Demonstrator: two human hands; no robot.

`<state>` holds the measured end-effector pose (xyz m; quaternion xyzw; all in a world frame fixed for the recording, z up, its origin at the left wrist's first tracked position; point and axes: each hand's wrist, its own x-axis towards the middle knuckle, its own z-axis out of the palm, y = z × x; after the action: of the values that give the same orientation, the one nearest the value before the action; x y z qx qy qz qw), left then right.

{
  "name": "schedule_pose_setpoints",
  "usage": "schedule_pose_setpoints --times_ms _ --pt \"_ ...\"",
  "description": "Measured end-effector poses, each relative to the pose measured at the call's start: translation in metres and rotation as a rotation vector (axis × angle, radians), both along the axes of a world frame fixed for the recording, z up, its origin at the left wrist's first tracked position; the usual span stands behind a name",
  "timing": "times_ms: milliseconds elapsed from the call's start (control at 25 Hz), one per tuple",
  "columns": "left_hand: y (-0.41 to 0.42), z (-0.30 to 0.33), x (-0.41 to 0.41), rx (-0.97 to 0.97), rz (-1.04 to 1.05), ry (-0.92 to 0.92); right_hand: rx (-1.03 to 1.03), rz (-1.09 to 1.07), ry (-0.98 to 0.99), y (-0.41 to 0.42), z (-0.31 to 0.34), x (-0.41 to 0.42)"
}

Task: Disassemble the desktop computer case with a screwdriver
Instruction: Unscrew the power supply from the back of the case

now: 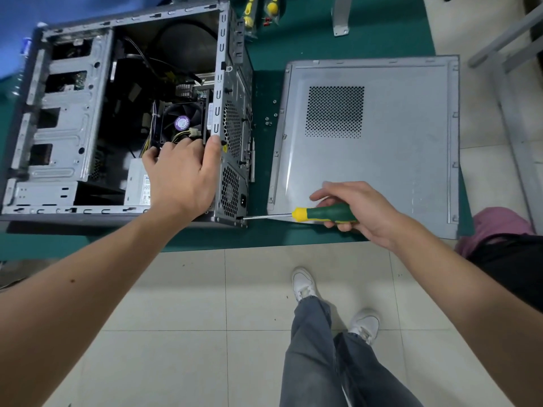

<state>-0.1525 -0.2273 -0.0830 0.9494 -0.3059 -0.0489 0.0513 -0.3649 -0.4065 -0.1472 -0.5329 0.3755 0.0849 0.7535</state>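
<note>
The computer case [123, 113] lies open on the green surface [264, 233]. The screwdriver [305, 215] runs 9–3 o'clock, its tip at the case's rear bottom corner, w/ the right hand [361, 212] wrapped round the handle at 3 o'clock. The left hand [185, 171], fingers spread flat, braces the rear edge. The screw head is too small to make out; the side panel [382, 160] lies beside the case.

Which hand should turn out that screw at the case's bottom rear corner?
Right. The right hand already grips the green-and-yellow screwdriver, its tip at that corner. The left hand is occupied, resting on the open grey metal computer case.
</note>
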Motion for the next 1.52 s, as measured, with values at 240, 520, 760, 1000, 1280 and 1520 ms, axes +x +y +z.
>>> schedule_pose_setpoints --times_ms 240,520,760,1000,1280,1520 --pt "0.0 0.0 0.0 0.005 0.0 0.001 0.097 -0.21 -0.1 0.008 -0.008 -0.016" --pt "-0.001 0.001 -0.001 0.002 0.002 0.004 -0.035 0.012 0.035 0.002 -0.008 -0.017" --pt "-0.001 0.0 0.0 0.001 0.007 0.003 -0.073 0.041 -0.063 0.004 -0.007 -0.021" --pt "-0.001 0.001 0.0 0.013 0.012 0.006 -0.201 -0.011 -0.081 0.006 -0.008 -0.022" --pt "-0.001 0.002 -0.001 0.014 0.019 0.012 -0.135 0.029 0.02 0.011 -0.008 -0.021" --pt "-0.002 0.003 -0.002 0.002 0.026 0.013 -0.074 -0.104 -0.116 0.01 -0.013 -0.025"
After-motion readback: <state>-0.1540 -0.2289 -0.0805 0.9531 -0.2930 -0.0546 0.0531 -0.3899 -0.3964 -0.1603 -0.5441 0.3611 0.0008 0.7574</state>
